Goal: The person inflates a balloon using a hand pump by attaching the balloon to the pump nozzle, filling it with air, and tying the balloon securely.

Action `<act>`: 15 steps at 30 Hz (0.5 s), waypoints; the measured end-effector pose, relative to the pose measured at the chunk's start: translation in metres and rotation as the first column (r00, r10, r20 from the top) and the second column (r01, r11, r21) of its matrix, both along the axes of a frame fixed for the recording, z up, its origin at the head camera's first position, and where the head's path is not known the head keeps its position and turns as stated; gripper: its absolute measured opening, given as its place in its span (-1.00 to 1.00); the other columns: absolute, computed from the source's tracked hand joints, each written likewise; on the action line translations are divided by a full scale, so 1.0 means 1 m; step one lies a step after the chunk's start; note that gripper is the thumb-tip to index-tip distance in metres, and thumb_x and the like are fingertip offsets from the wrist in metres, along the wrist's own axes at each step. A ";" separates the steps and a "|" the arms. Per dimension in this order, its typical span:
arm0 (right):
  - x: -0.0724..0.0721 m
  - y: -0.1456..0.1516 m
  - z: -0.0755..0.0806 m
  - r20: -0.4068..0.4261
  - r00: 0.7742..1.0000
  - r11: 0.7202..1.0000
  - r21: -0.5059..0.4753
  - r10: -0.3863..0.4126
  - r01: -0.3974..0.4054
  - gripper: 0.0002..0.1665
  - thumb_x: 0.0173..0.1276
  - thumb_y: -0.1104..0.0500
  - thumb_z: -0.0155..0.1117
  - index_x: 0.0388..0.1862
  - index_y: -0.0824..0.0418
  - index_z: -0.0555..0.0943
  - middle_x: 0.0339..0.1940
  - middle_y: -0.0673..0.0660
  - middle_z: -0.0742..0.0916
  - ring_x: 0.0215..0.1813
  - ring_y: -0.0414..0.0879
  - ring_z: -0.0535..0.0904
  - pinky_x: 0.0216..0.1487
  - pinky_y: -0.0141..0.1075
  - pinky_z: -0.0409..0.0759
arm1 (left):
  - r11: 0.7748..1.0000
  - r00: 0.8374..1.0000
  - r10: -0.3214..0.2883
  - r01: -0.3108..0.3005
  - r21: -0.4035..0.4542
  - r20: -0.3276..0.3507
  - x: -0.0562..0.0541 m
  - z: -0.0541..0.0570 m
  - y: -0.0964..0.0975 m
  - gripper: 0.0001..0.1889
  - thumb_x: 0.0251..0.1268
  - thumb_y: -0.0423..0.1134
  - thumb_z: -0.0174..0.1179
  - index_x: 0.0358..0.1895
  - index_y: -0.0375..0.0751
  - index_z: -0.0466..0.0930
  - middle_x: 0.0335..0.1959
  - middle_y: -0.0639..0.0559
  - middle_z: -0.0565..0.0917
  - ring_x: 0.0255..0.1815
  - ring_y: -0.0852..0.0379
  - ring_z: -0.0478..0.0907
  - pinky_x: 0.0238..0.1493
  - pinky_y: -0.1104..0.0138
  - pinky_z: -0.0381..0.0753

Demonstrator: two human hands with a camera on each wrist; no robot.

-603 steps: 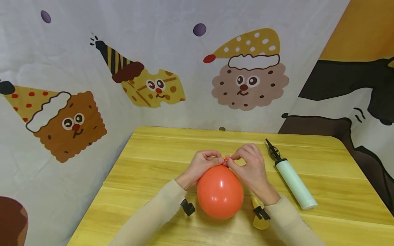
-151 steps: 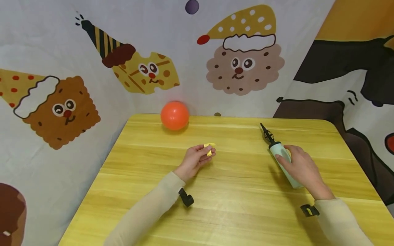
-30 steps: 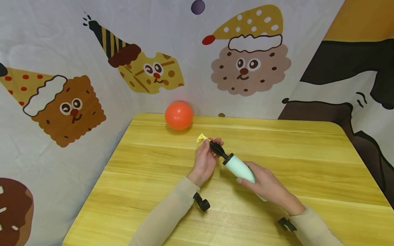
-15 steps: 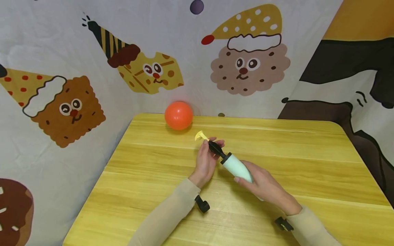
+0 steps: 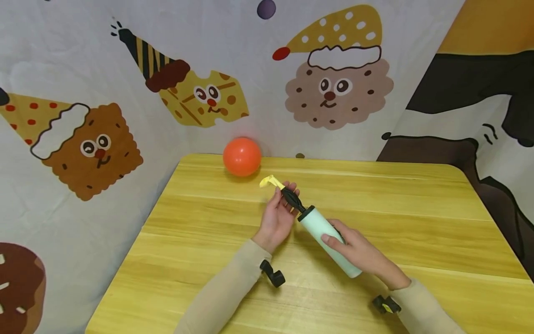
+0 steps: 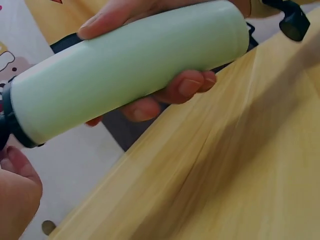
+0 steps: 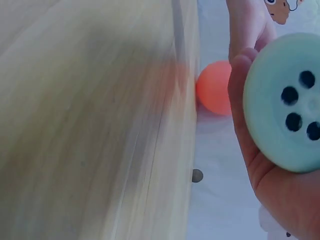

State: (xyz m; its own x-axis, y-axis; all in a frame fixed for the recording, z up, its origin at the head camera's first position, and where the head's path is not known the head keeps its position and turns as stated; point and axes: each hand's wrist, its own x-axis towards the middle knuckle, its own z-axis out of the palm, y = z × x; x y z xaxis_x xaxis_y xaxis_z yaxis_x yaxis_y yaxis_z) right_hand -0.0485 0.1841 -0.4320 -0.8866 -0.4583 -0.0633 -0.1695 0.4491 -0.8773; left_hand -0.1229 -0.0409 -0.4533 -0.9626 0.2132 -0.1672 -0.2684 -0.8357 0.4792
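Table [image 5: 187, 232], 2 balloons [image 5: 242, 157] [image 5: 267, 181], 1 pump [image 5: 317, 226].

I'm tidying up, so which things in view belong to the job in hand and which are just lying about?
In the job:
Pale green pump, gripped by the right hand
Its black nozzle, held by the left hand
Limp yellow balloon, at the nozzle's tip

Seemingly idle:
Orange balloon, untouched, near the far edge of the table
Patterned backdrop, behind the table

Smooth plastic pump [image 5: 319, 226], wood-grained table [image 5: 417, 208]
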 end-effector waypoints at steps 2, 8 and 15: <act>0.000 0.001 0.001 0.038 0.999 0.998 -0.050 0.025 -0.023 -0.41 0.67 0.05 0.07 0.52 0.31 0.29 -0.19 0.20 0.68 -0.31 0.04 0.69 -0.38 -0.16 0.71 | 1.000 1.000 0.005 -0.006 0.027 0.031 0.001 0.000 0.002 -0.69 0.70 -0.01 -0.07 0.11 -0.05 0.61 0.11 0.06 0.71 0.20 0.08 0.56 0.34 0.22 0.36; -0.001 0.004 0.001 0.192 0.976 0.977 -0.205 0.105 -0.065 -0.43 0.75 0.05 -0.13 0.53 0.37 0.21 -0.17 0.34 0.62 -0.31 0.17 0.70 -0.37 -0.07 0.74 | 0.999 0.999 0.011 -0.012 0.038 0.046 0.002 0.000 0.003 -0.66 0.70 0.02 -0.09 0.16 -0.06 0.59 0.12 0.03 0.72 0.16 0.08 0.59 0.23 0.28 0.45; -0.003 0.009 0.003 0.295 0.940 0.949 -0.305 0.172 -0.078 -0.33 0.77 -0.02 -0.23 0.55 0.47 0.10 -0.03 0.51 0.64 -0.28 0.13 0.72 -0.30 0.06 0.75 | 0.999 0.999 -0.013 0.012 -0.036 -0.030 -0.002 0.001 0.001 -0.72 0.71 0.00 -0.11 0.16 0.00 0.49 0.13 0.04 0.70 0.16 0.06 0.58 0.14 0.26 0.46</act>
